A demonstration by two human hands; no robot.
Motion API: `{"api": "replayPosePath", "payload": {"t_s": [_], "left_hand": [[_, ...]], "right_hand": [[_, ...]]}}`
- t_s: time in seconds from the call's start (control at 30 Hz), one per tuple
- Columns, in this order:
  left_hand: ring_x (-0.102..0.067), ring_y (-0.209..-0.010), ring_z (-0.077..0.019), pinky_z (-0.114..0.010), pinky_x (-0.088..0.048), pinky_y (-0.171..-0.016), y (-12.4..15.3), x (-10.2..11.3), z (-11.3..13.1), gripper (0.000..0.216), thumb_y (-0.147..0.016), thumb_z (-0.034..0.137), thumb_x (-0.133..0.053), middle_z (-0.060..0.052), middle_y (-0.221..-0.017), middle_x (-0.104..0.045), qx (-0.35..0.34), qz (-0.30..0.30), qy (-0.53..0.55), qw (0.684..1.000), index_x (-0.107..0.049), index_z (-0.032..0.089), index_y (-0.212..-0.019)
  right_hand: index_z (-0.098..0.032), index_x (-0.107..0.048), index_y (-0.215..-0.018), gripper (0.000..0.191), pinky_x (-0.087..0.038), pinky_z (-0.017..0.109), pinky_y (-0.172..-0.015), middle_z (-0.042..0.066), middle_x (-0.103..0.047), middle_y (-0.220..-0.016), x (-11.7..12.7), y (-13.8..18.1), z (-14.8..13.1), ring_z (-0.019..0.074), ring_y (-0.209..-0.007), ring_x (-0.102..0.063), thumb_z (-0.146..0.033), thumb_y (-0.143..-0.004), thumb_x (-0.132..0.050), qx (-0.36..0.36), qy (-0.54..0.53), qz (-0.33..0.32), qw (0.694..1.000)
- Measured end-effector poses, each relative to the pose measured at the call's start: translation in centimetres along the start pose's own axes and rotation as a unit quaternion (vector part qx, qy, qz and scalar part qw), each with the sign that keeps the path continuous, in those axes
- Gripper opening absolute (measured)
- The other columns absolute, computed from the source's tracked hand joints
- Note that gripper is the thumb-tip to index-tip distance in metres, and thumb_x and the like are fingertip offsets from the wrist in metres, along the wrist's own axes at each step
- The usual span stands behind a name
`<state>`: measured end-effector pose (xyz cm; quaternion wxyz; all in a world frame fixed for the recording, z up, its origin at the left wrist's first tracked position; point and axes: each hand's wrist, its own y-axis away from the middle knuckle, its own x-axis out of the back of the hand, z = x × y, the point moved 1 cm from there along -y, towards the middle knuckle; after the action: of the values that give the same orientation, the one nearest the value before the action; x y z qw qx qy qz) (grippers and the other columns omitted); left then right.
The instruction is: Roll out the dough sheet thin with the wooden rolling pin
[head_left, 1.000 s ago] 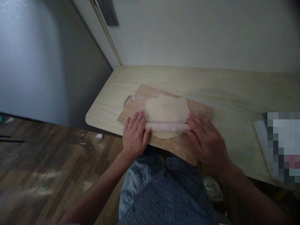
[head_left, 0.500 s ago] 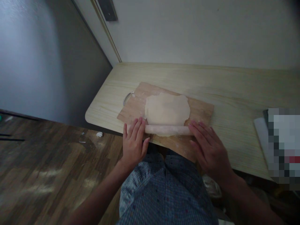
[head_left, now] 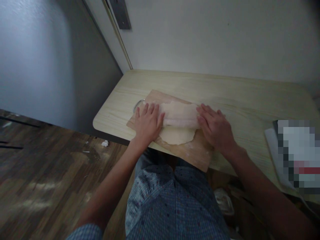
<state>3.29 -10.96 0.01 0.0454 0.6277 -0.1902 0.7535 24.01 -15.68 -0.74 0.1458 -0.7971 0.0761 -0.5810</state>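
Note:
A flat sheet of pale dough point(head_left: 178, 133) lies on a wooden board point(head_left: 192, 153) with a metal handle loop at its left end. Across the dough lies a pale rolling pin point(head_left: 180, 122). My left hand point(head_left: 148, 124) rests flat on the pin's left end, fingers stretched out. On the pin's right end my right hand point(head_left: 214, 129) presses down, fingers also extended. The pin sits over the far half of the dough.
The board sits at the near edge of a light wooden table point(head_left: 250, 100) against a white wall. A blurred-out object point(head_left: 297, 156) lies at the table's right end. Dark wooden floor point(head_left: 50, 173) and a grey door are to the left.
Both hands have pushed the rolling pin away from me, from the dough's near edge to its far half. The near part of the dough now shows.

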Motion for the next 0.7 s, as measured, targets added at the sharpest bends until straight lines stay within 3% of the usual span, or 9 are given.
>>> {"api": "replayPosePath", "payload": {"t_s": [0.2,0.3,0.53,0.7], "left_hand": [[-0.038,-0.126,-0.0314,-0.048,-0.032,-0.100,-4.0,-0.9,-0.8,0.055,-0.091,0.045,-0.023,-0.012,-0.134,-0.047,0.018,-0.037,0.000,0.999,-0.040,0.015,-0.133],[-0.038,-0.126,-0.0312,-0.051,-0.029,-0.101,-3.5,-0.6,-0.6,0.054,-0.091,0.045,-0.022,-0.011,-0.133,-0.048,0.018,-0.043,-0.004,0.999,-0.040,0.016,-0.133],[-0.034,-0.128,-0.0301,-0.053,-0.024,-0.103,1.0,0.3,0.4,0.051,-0.091,0.039,-0.025,-0.011,-0.134,-0.047,0.008,-0.022,-0.013,1.000,-0.041,0.014,-0.132],[-0.034,-0.128,-0.0319,-0.055,-0.022,-0.103,-2.2,-0.5,0.1,0.051,-0.091,0.042,-0.023,-0.010,-0.133,-0.048,0.049,-0.001,0.009,0.999,-0.042,0.019,-0.132]], "right_hand": [[-0.017,-0.048,-0.128,0.048,-0.031,0.053,-0.099,0.012,-0.046,-0.134,-1.3,-3.2,1.4,0.0257,-0.125,-0.040,-0.035,-0.091,-0.025,-0.061,-0.042,-0.021,0.997],[-0.015,-0.049,-0.127,0.049,-0.030,0.055,-0.098,0.014,-0.046,-0.134,-1.0,-2.7,1.2,0.0274,-0.126,-0.037,-0.036,-0.092,-0.023,-0.048,-0.024,-0.032,0.998],[-0.014,-0.055,-0.120,0.046,-0.029,0.052,-0.100,0.011,-0.047,-0.133,0.5,1.4,-0.9,0.0277,-0.127,-0.036,-0.033,-0.092,-0.024,0.006,0.031,-0.022,0.999],[-0.016,-0.052,-0.124,0.049,-0.027,0.057,-0.099,0.013,-0.048,-0.132,-0.6,-1.6,0.1,0.0298,-0.126,-0.037,-0.036,-0.092,-0.020,-0.047,0.035,-0.025,0.998]]}}
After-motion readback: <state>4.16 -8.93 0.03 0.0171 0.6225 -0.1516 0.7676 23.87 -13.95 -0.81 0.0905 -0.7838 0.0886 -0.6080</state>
